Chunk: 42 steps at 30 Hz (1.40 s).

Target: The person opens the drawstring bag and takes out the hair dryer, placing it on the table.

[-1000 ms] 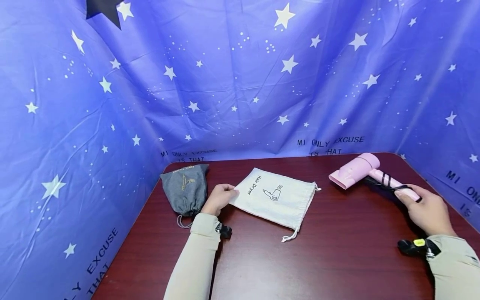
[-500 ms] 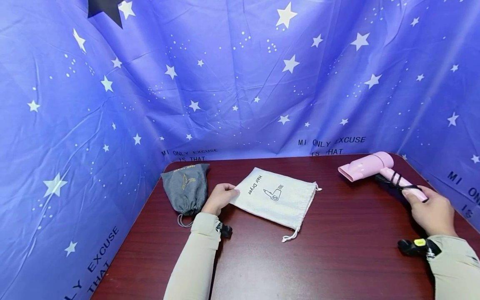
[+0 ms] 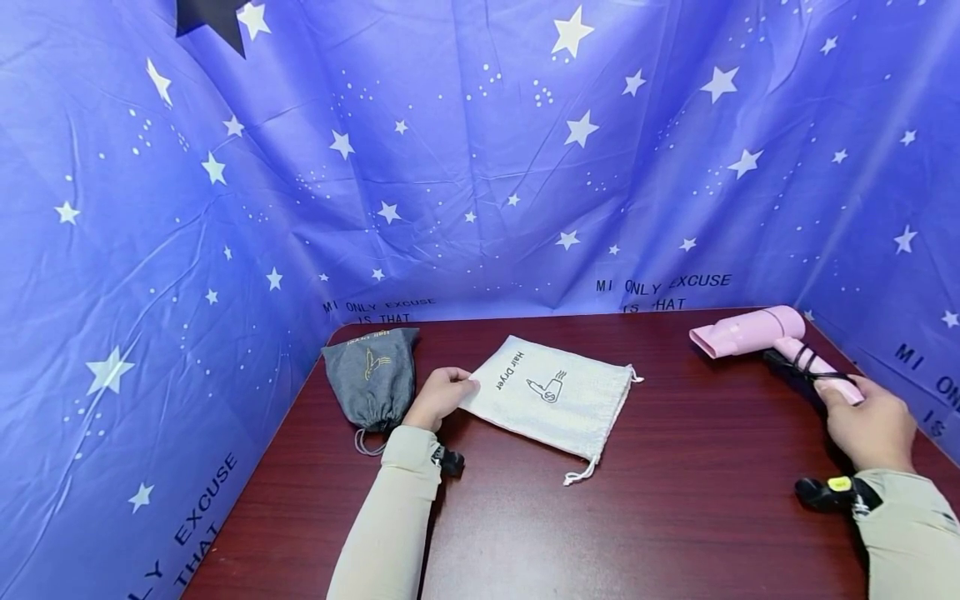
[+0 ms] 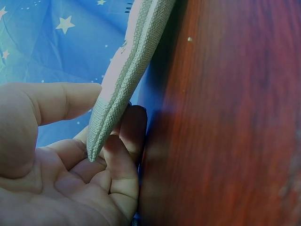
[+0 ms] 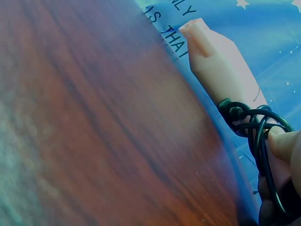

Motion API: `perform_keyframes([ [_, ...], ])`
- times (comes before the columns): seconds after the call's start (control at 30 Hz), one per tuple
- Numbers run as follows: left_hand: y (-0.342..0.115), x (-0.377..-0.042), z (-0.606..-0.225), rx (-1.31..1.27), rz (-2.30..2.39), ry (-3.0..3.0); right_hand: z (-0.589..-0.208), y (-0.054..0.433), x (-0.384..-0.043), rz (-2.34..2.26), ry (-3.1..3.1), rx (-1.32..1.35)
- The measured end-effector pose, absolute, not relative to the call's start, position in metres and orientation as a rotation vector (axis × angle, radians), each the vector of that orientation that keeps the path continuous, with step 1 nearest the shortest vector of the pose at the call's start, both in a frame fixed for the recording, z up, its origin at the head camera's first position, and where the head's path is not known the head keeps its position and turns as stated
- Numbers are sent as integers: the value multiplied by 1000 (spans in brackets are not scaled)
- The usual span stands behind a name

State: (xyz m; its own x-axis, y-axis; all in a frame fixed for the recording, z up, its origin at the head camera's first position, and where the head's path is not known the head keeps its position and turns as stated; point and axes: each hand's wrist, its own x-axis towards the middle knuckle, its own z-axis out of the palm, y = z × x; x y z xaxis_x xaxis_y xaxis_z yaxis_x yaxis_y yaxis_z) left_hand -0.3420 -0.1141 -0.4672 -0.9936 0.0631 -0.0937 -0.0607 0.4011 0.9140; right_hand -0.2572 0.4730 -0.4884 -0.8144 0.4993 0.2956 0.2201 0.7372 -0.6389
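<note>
A white drawstring bag point(image 3: 558, 396) printed "Hair Dryer" lies flat in the middle of the table. My left hand point(image 3: 442, 396) pinches its left corner between thumb and fingers; the left wrist view shows the bag's seamed edge point(image 4: 122, 80) between them. At the table's right side my right hand point(image 3: 870, 425) grips the handle of a pink hair dryer point(image 3: 750, 331), whose nozzle points left. A black cord point(image 5: 258, 125) is wound about the handle, with the thumb against it in the right wrist view.
A grey drawstring bag point(image 3: 371, 379) with a yellow dryer print lies left of my left hand. The dark red table point(image 3: 525, 533) meets a blue star-printed curtain point(image 3: 465, 167) at the back and sides.
My right hand has moved the hair dryer to the right, toward the table's right edge. The left hand and both bags have stayed in place.
</note>
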Motion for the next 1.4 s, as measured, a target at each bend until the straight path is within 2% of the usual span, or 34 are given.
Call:
perform_keyframes([
  [1.1, -114, -342, -467, -6, 1643, 2538, -486, 471, -268, 896, -2448, -748],
  [1.4, -114, -343, -467, -13, 1653, 2521, -485, 468, -270, 844, -2485, -721],
])
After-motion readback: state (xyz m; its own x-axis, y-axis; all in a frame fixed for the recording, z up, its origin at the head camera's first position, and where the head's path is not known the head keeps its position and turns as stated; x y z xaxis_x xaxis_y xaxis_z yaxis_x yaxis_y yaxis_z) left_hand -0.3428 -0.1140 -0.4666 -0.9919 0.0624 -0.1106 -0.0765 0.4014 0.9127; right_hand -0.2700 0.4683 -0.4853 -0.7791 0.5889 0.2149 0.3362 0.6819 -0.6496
